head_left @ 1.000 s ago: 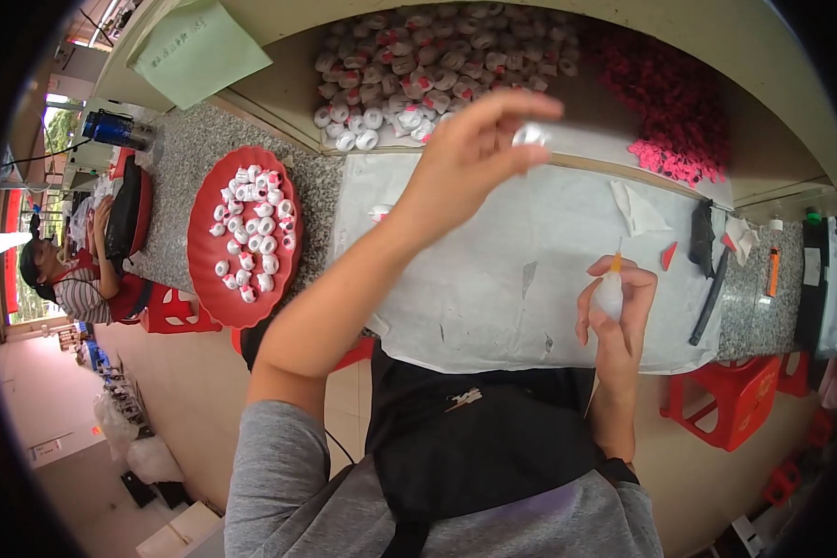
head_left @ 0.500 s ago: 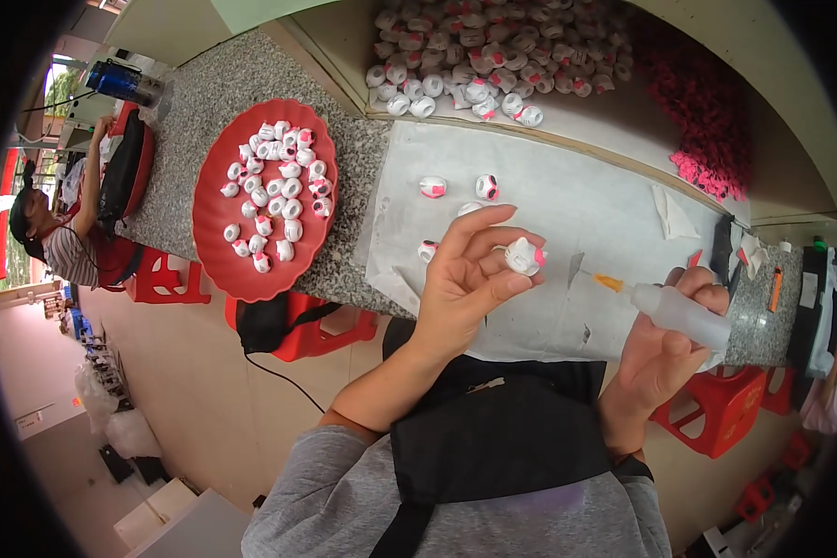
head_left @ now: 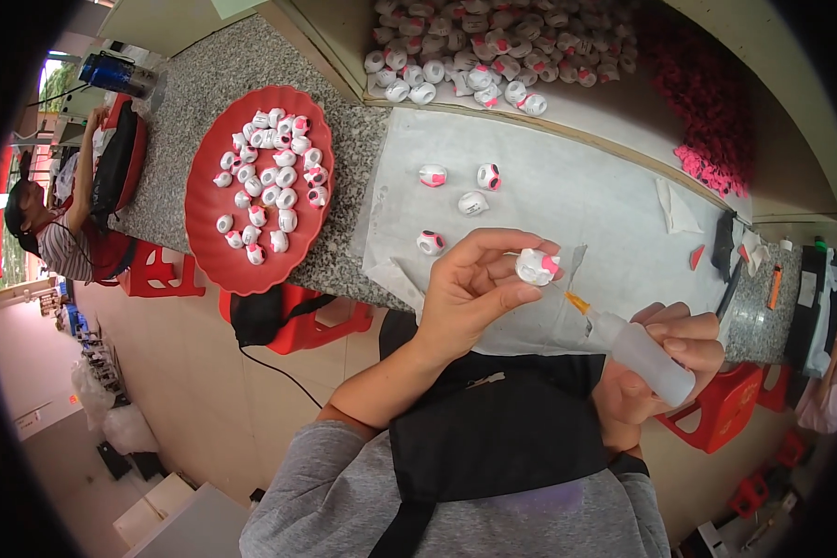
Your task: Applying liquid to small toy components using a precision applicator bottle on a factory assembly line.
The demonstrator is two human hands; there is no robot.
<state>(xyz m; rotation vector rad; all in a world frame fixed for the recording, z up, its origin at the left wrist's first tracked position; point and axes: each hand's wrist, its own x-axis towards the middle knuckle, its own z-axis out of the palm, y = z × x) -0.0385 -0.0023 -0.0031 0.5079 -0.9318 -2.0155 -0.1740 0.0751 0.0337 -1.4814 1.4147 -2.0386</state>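
Observation:
Between the thumb and fingers of my left hand is a small white figurine head with pink patches. My right hand grips a translucent squeeze bottle, tilted so its orange needle tip points up and left at the figurine head. The thin needle ends at or close to the head's lower edge; whether they touch I cannot tell. Farther back on the white paper sheet lie several similar heads, one white head among them.
To the left, a red scalloped tray holds several figurine heads. A shelf at the back carries a heap of white heads and a pile of pink pieces. A crumpled tissue lies at right. Another person sits far left.
My right hand has swung the bottle left and tilted it, bringing the needle to the figurine head. My left hand has turned the head slightly and moved a little right.

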